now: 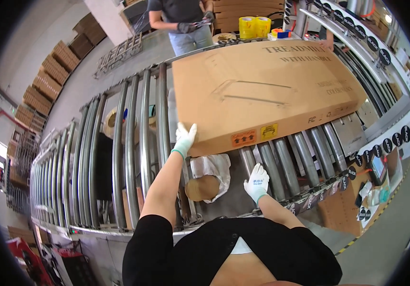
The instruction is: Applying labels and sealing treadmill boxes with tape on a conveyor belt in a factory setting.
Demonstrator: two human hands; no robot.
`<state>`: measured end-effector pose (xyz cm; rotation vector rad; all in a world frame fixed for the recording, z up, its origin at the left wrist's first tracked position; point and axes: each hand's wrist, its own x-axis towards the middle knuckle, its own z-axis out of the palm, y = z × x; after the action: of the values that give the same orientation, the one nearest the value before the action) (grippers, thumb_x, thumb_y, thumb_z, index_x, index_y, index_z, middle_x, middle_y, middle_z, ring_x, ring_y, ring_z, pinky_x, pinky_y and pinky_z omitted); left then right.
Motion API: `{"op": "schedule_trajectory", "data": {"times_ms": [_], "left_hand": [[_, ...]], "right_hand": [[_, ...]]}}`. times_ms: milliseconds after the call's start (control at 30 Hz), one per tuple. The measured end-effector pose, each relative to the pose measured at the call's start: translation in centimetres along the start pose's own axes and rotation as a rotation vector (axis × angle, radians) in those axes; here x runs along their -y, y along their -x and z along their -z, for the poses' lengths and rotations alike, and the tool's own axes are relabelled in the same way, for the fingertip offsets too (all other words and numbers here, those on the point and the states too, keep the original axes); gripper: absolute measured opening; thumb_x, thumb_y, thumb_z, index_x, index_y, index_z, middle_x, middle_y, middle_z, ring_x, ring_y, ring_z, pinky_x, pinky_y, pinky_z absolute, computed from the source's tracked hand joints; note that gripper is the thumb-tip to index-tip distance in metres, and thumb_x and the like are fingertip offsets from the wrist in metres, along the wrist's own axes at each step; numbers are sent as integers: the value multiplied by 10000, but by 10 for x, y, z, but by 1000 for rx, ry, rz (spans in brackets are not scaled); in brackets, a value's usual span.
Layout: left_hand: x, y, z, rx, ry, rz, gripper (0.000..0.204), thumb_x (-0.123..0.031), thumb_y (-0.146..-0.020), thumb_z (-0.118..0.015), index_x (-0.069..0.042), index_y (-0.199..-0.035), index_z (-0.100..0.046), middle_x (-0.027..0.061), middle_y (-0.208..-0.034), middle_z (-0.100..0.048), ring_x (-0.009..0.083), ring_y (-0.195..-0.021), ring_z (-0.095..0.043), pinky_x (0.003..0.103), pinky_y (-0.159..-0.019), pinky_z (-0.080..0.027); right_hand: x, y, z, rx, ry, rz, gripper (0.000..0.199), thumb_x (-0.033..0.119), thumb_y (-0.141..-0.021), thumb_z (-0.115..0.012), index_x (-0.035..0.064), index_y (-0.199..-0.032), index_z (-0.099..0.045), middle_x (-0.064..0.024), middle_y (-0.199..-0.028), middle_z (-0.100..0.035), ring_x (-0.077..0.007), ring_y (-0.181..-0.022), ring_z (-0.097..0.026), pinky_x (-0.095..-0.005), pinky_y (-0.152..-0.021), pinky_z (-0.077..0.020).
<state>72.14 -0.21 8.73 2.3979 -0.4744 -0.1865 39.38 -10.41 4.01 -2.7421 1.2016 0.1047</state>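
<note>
From the head view, I'm seeing a long, flat carton (pixel 262 90) lying just beyond the worker's hands, on the far side, its long axis running left to right with the right end angling farther away. The left hand (pixel 184 139) is the nearer one: it is touching the carton's near left corner, fingers spreading, though I can't tell how firmly it is grasping. The right hand (pixel 257 183) is hovering released, fingers extending over the rollers (pixel 160 114), apart from the carton's near side.

The carton is showing smooth, matte brown cardboard with squared edges and a printed line drawing; an orange label (pixel 243 138) and a yellow label (pixel 269 131) are sitting on its near side. Beneath, the rollers are gleaming, round and metallic. Between the hands, lower down, a round brown object (pixel 202 188) is lying in crumpled white wrapping (pixel 220 167). Beyond, glossy yellow tape rolls (pixel 254 27) are standing.
</note>
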Motion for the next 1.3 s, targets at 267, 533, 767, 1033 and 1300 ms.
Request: {"op": "schedule_trajectory", "data": {"times_ms": [267,533,767,1033,1300], "left_hand": [[25,134,4,126,-191,-317,726,-423,-800,-663,18,-1337,-454,248,-1367,-466,373,-1287,-432,412,-1097,-336],[109,219,56,28,-712,31,717,-429,-781,-674,19,-1312,-496,205,-1403,-430,345,-1289,-401,424,-1067,-333],[122,221,44,75,-845,129,646,-519,-768,-646,-2,-1151,-597,158,-1246,-544,298,-1196,-509,384,-987,-430],[126,233,43,95,-855,119,653,-518,-754,-682,-10,-1154,-590,149,-1225,-548,300,-1152,-535,401,-963,-447],[105,261,27,182,-798,49,614,-461,-771,-668,5,-1163,-597,158,-1221,-554,307,-1143,-541,397,-965,-449]], "right_hand": [[-30,56,-17,22,-34,17,989,438,-740,-715,-87,-1431,-242,-210,-1345,-436,-324,-1180,-470,-448,-974,-389],[-34,82,0,132,-49,-43,1008,417,-723,-731,-109,-1419,-226,-198,-1238,-462,-320,-1117,-493,-443,-929,-409],[-31,66,-4,179,-101,-116,1016,448,-764,-700,-118,-1435,-190,-179,-1120,-556,-306,-984,-601,-440,-820,-485],[-40,79,-14,192,-271,-198,1010,401,-766,-715,-71,-1465,-158,-210,-1184,-552,-331,-1040,-606,-467,-868,-484],[-50,84,-21,264,-525,-289,643,374,-729,-715,-2,-1163,-425,-242,-1200,-563,-377,-1066,-616,-479,-899,-495]]}}
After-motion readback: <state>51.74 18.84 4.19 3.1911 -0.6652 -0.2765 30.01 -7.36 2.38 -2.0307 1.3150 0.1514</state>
